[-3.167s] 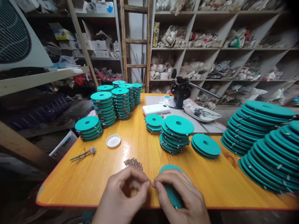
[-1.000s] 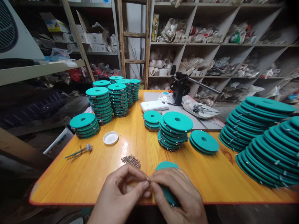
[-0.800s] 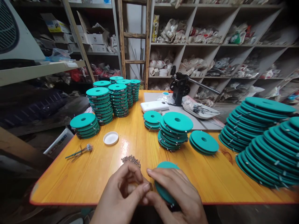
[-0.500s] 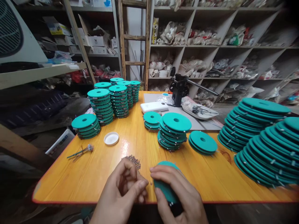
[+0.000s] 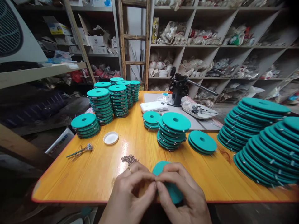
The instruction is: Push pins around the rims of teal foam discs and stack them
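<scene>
My left hand (image 5: 133, 193) and my right hand (image 5: 182, 193) meet at the fingertips near the table's front edge. Each pinches thumb against forefinger. Whatever lies between the tips is too small to make out. Beneath and behind my right hand is a teal foam disc (image 5: 174, 190), partly covered by the fingers. A little pile of dark, shiny beads (image 5: 129, 159) lies just beyond my left hand, which wears a ring.
Teal disc stacks stand at left (image 5: 85, 124), centre (image 5: 174, 132) and right (image 5: 257, 124) of the wooden table (image 5: 77, 183). A white lid (image 5: 111, 138), a bundle of thin wires (image 5: 80, 151), a white box (image 5: 154, 106) and a black clamp-like device (image 5: 179, 90) are also there.
My left hand has moved right and up from beside the beads, its fingertips now meeting my right hand's. The right hand's fingers have gone from lying over the disc to a pinch.
</scene>
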`<state>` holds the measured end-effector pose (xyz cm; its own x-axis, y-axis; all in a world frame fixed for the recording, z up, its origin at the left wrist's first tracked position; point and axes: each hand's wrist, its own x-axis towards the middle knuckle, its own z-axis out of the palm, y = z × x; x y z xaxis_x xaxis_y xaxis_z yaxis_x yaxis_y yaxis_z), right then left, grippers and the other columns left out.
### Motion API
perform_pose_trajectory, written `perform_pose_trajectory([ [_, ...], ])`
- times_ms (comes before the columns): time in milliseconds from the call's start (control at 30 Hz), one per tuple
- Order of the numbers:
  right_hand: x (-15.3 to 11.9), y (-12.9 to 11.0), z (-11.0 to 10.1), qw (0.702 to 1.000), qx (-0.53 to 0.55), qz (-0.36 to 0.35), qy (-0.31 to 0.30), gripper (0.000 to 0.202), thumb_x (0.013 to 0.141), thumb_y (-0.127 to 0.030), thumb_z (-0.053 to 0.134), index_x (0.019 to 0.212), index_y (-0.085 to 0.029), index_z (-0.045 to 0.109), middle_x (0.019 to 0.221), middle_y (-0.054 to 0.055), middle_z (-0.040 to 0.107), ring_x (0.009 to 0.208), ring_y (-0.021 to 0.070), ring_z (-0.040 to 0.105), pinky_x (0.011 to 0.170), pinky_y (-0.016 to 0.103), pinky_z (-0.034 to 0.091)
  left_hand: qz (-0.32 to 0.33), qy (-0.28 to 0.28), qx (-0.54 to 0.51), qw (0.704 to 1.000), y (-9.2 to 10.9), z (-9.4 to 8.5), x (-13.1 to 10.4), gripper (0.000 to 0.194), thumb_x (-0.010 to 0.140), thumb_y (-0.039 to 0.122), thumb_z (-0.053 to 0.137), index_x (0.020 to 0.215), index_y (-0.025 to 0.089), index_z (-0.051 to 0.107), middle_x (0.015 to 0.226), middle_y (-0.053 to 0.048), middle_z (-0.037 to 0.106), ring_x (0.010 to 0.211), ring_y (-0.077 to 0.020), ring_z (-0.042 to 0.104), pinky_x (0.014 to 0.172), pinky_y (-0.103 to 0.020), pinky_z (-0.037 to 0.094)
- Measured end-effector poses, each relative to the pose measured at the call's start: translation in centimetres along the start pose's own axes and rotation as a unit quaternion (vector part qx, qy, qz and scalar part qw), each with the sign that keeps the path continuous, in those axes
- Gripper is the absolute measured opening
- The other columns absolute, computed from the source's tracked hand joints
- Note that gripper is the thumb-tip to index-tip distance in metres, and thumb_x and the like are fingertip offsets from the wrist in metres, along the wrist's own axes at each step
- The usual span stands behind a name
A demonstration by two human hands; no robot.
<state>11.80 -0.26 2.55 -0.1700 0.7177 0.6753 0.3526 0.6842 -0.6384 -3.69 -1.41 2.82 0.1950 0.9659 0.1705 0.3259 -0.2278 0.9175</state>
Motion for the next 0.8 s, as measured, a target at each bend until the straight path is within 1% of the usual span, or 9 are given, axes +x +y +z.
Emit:
perform_pose_trajectory([
  [133,0.0,0.3,-0.1,1.000,-0.007,0.017,-0.022,0.014,0.088,-0.008,0.047,0.082,-0.019,0.052,0.078,0.000,0.050,0.071,0.0078,0.056,0.066,0.016,0.048,0.014,0.001,0.011,1.000,-0.1,-0.1,-0.1,0.019,0.093,0.021,0.054,0.096,0.017,0.073,0.086,-0.004,0.066,0.079,-0.0153,0.064,0.072,-0.027,0.049],
  [200,-0.1,0.6,0.0,1.000,-0.008,0.013,-0.018,0.014,0.087,-0.006,0.047,0.082,-0.019,0.050,0.077,0.000,0.049,0.071,0.0087,0.054,0.065,0.018,0.047,0.029,0.009,0.023,0.999,-0.2,-0.2,-0.1,0.019,0.093,0.019,0.054,0.097,0.017,0.073,0.085,-0.004,0.066,0.079,-0.0147,0.064,0.071,-0.025,0.050],
  [300,-0.6,1.2,0.3,1.000,-0.007,0.003,-0.008,0.014,0.083,-0.005,0.046,0.082,-0.019,0.047,0.077,0.000,0.047,0.071,0.0099,0.051,0.063,0.020,0.045,0.029,0.016,0.037,0.999,-0.2,-0.4,0.0,0.016,0.092,0.020,0.056,0.092,0.018,0.072,0.081,-0.003,0.066,0.075,-0.0142,0.064,0.067,-0.023,0.050],
  [400,-0.9,1.4,0.4,1.000,-0.006,0.013,-0.016,0.015,0.080,-0.004,0.047,0.081,-0.019,0.046,0.077,0.000,0.045,0.070,0.0100,0.050,0.063,0.021,0.043,0.013,0.011,0.032,0.999,-0.1,-0.4,0.2,0.016,0.091,0.022,0.056,0.086,0.019,0.071,0.078,-0.003,0.065,0.074,-0.0155,0.064,0.065,-0.024,0.051],
  [533,-0.8,1.3,0.5,1.000,0.000,0.016,-0.009,0.014,0.080,-0.004,0.047,0.081,-0.019,0.046,0.077,-0.001,0.045,0.070,0.0099,0.049,0.063,0.021,0.042,-0.010,-0.005,0.033,0.999,-0.2,-0.3,0.2,0.017,0.090,0.024,0.055,0.084,0.019,0.070,0.078,-0.004,0.062,0.071,-0.0168,0.062,0.063,-0.026,0.050],
  [633,-0.7,1.1,0.5,1.000,0.006,0.014,-0.006,0.014,0.083,-0.005,0.047,0.083,-0.019,0.048,0.078,0.000,0.046,0.071,0.0094,0.051,0.064,0.019,0.043,-0.021,-0.018,0.045,0.999,0.1,-0.1,0.0,0.017,0.090,0.026,0.055,0.090,0.021,0.072,0.079,-0.003,0.063,0.072,-0.0163,0.061,0.065,-0.026,0.048],
  [700,-0.6,1.1,0.4,1.000,0.006,0.018,-0.008,0.014,0.085,-0.005,0.048,0.084,-0.019,0.050,0.078,0.000,0.046,0.072,0.0090,0.052,0.064,0.018,0.044,-0.019,-0.009,0.039,0.999,0.5,-0.1,0.0,0.020,0.092,0.028,0.054,0.094,0.024,0.073,0.080,-0.002,0.065,0.074,-0.0160,0.063,0.068,-0.025,0.048],
  [800,-0.6,1.0,0.2,1.000,0.011,0.025,-0.006,0.014,0.086,-0.007,0.048,0.085,-0.020,0.052,0.079,0.000,0.047,0.072,0.0086,0.053,0.063,0.017,0.044,-0.001,0.003,0.013,1.000,1.1,-0.1,0.1,0.024,0.094,0.030,0.051,0.094,0.026,0.074,0.078,-0.001,0.065,0.075,-0.0155,0.063,0.069,-0.024,0.047],
])
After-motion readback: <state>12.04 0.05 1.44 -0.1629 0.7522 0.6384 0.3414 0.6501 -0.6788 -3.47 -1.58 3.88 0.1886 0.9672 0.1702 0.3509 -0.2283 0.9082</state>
